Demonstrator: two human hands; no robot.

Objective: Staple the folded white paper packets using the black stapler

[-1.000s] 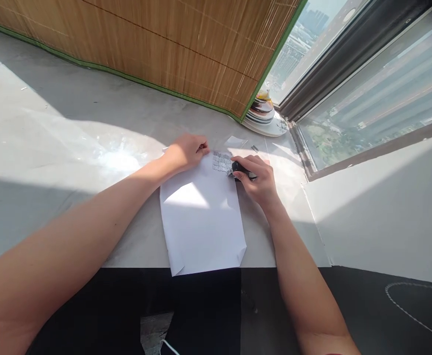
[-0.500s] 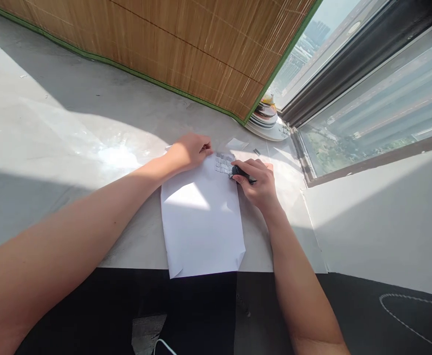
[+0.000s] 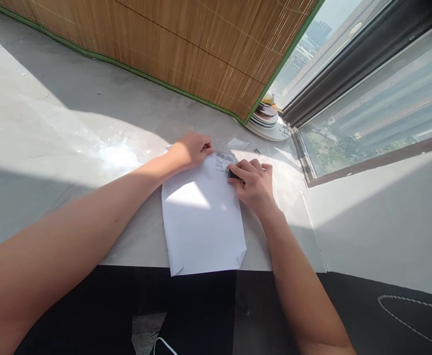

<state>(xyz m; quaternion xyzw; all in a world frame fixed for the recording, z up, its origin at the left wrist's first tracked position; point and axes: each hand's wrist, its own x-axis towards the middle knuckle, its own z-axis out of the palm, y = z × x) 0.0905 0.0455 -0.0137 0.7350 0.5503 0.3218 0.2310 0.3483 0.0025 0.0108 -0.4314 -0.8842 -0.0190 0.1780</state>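
Observation:
A sheaf of white paper (image 3: pixel 204 227) lies on the counter, its lower corners folded and its near end overhanging the edge. My left hand (image 3: pixel 191 149) is closed at the paper's upper edge, thumb and fingertips pinching it near the top. A small black stapler (image 3: pixel 234 174) is gripped in my right hand (image 3: pixel 254 185) over the paper's right edge, mostly hidden by the fingers. Left of the stapler, tight rows of dark staple-like marks (image 3: pixel 223 161) cover the paper's upper right corner.
Beyond the paper lie a small dark staple-like strip (image 3: pixel 257 152) and a clear scrap (image 3: pixel 237 143). Stacked plates (image 3: pixel 265 121) stand by the window frame (image 3: pixel 348 64). A bamboo blind (image 3: pixel 186 44) bounds the far side of the grey counter (image 3: pixel 71 128). A white wall (image 3: pixel 378 217) rises at right.
My right hand has shifted slightly left and down with the stapler, its fingers now curled further over it. My left hand stays at the paper's top edge.

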